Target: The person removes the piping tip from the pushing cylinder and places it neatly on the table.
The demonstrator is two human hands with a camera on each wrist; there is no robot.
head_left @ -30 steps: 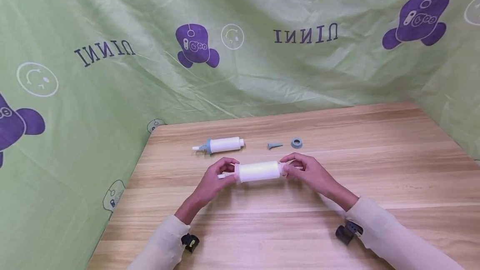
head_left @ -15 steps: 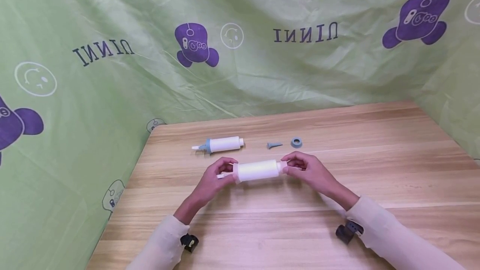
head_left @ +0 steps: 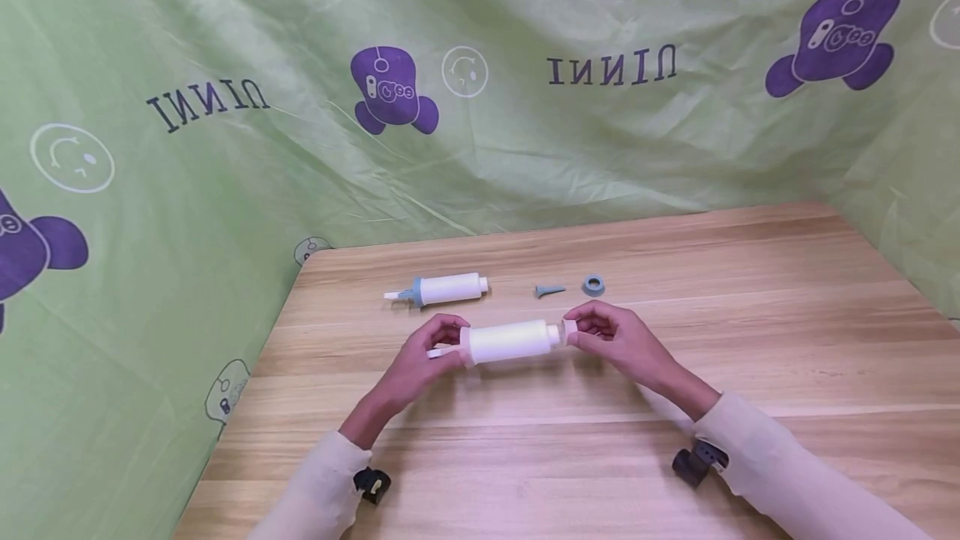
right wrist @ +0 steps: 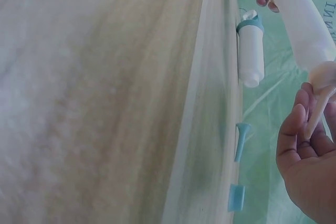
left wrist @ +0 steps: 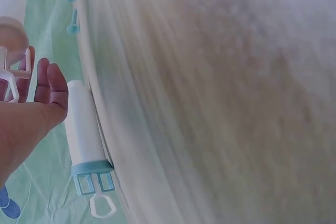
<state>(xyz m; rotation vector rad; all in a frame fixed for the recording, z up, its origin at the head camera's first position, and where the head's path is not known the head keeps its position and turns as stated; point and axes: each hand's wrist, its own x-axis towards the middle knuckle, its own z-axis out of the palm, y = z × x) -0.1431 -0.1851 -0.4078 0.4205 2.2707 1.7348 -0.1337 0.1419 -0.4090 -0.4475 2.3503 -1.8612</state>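
Observation:
My left hand grips a white icing-syringe-like tube by its pale pink collar, holding it almost level above the table. A white plunger handle sticks out past that hand. On the other side, my right hand pinches a pale pink ring cap between thumb and fingers. The cap stands just off the tube's narrow neck, with a small gap between them. From the cap a slim pink nozzle points back into the right palm, as the right wrist view shows.
Behind the hands lies a second white tube with a blue collar and white plunger. To its right are a small blue nozzle and a blue ring cap. A green printed cloth hangs behind the wooden table.
My left hand has shifted left with the white tube. The pink cap in my right hand has come away from the tube's neck, which now shows; the right hand barely moved.

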